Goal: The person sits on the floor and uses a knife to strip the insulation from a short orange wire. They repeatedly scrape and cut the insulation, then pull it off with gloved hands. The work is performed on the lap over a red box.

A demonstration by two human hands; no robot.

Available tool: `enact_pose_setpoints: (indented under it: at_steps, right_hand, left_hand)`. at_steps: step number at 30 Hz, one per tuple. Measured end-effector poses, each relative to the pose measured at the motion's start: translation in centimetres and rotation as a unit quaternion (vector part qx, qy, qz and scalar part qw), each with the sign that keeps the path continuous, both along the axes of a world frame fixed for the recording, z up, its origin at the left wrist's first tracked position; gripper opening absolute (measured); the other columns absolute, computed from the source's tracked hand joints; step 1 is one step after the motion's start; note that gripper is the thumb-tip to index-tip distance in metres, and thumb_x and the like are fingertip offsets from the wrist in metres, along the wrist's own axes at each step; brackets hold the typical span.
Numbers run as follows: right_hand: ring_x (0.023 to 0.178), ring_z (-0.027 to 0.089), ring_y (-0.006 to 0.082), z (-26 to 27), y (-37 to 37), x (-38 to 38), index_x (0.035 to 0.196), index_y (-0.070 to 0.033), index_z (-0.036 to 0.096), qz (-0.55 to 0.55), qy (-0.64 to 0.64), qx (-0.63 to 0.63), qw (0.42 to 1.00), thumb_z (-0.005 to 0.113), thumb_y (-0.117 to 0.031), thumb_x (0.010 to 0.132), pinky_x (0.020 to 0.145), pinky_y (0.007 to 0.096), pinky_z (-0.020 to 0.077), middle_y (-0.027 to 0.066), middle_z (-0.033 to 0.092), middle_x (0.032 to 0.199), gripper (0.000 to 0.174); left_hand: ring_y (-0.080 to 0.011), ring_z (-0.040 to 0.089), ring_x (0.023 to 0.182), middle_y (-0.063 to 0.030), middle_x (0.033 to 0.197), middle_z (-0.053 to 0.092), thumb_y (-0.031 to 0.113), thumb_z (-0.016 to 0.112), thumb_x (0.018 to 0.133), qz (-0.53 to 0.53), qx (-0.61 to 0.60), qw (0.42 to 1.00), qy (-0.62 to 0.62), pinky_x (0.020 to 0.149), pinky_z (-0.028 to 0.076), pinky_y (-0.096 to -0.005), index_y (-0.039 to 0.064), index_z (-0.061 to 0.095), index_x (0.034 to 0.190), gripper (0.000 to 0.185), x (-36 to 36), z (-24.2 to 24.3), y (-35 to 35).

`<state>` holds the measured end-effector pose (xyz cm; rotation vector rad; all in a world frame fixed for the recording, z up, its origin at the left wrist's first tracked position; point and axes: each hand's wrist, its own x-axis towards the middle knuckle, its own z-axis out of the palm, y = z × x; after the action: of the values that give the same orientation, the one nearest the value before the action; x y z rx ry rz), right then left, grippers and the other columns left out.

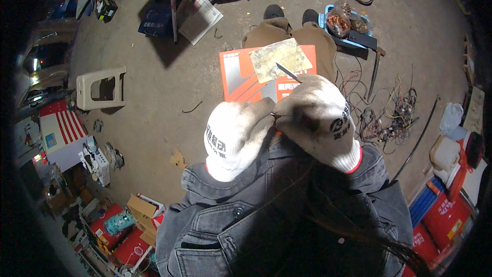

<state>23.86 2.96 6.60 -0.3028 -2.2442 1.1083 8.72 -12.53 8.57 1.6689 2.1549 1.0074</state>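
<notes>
White knit work gloves cover both hands, which meet in front of the jacket. My left hand [240, 134] has its fingertips pinched on a thin dark piece, seemingly a wire, between the hands. My right hand [321, 119] grips a narrow dark blade-like tool [287, 72] that juts from the top of its fist, and its lower fingers meet the same thin piece. Beneath the tool's tip, a stained pale rectangular sheet [280, 59] rests on an orange printed box [235, 75] across the lap. The glove hides the tool's handle.
A blue tray [326, 19] with bags of metal scraps stands beside the right leg, near a hammer [376, 69]. Tangled wires [399, 111] lie at the right. A beige plastic stool [85, 88] is at the left; a newspaper [200, 17] lies on the floor ahead.
</notes>
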Motion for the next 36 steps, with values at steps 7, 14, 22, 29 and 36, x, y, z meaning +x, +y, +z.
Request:
enact_pose_setpoints:
  at_steps: [7, 14, 22, 29, 36]
  right_hand:
    - [0.094, 0.064, 0.0343, 0.4, 1.0, -0.1, 0.096, -0.013, 0.073, 0.006, -0.031, 0.088, 0.996, 0.079, -0.012, 0.073, 0.088, 0.0476, 0.0528, 0.0099, 0.063, 0.092, 0.024]
    - [0.095, 0.065, 0.0339, -0.2, 0.7, -0.5, 0.095, -0.013, 0.072, 0.031, -0.003, 0.022, 0.999, 0.077, -0.008, 0.077, 0.086, 0.0465, 0.0531, 0.0086, 0.067, 0.096, 0.02]
    - [0.095, 0.067, 0.037, 1.1, 0.7, -0.3, 0.1, -0.012, 0.073, -0.105, -0.003, 0.062, 0.993, 0.081, -0.009, 0.072, 0.089, 0.0477, 0.0539, 0.0101, 0.07, 0.1, 0.03]
    - [0.09, 0.066, 0.0323, 0.3, 0.8, -0.3, 0.099, -0.016, 0.074, 0.017, -0.039, 0.087, 0.995, 0.08, -0.018, 0.075, 0.085, 0.0463, 0.054, 0.0063, 0.066, 0.091, 0.025]
    - [0.095, 0.066, 0.0324, -0.4, 0.2, 0.0, 0.099, -0.016, 0.074, 0.01, -0.028, 0.055, 0.998, 0.078, -0.018, 0.079, 0.088, 0.0463, 0.0536, 0.0054, 0.066, 0.091, 0.02]
  left_hand:
    - [-0.0338, 0.067, 0.077, -0.011, 0.086, 0.071, 0.007, 0.08, 0.078, 0.006, 0.011, 1.0, 0.001, 0.073, 0.053, -0.0436, 0.009, 0.075, 0.105, 0.027, 0.4, -0.7, 0.1]
    - [-0.0273, 0.071, 0.087, -0.0153, 0.095, 0.072, 0.007, 0.074, 0.085, 0.03, -0.068, 0.931, -0.359, 0.08, 0.055, -0.0356, 0.0, 0.075, 0.109, 0.024, 0.3, -0.4, -1.2]
    - [-0.0284, 0.073, 0.087, -0.0144, 0.098, 0.075, 0.011, 0.075, 0.089, 0.113, -0.07, 0.926, -0.353, 0.081, 0.057, -0.0363, 0.001, 0.076, 0.107, 0.021, 1.2, -0.9, -0.8]
    - [-0.0228, 0.071, 0.084, -0.0136, 0.093, 0.076, 0.004, 0.071, 0.088, 0.064, -0.012, 0.985, -0.158, 0.078, 0.054, -0.0345, -0.002, 0.075, 0.103, 0.016, 1.3, -0.4, -0.1]
    - [-0.0343, 0.072, 0.083, -0.0177, 0.088, 0.074, 0.005, 0.074, 0.087, 0.011, -0.072, 0.991, -0.114, 0.076, 0.055, -0.0398, 0.002, 0.076, 0.103, 0.017, 1.0, 0.8, 0.7]
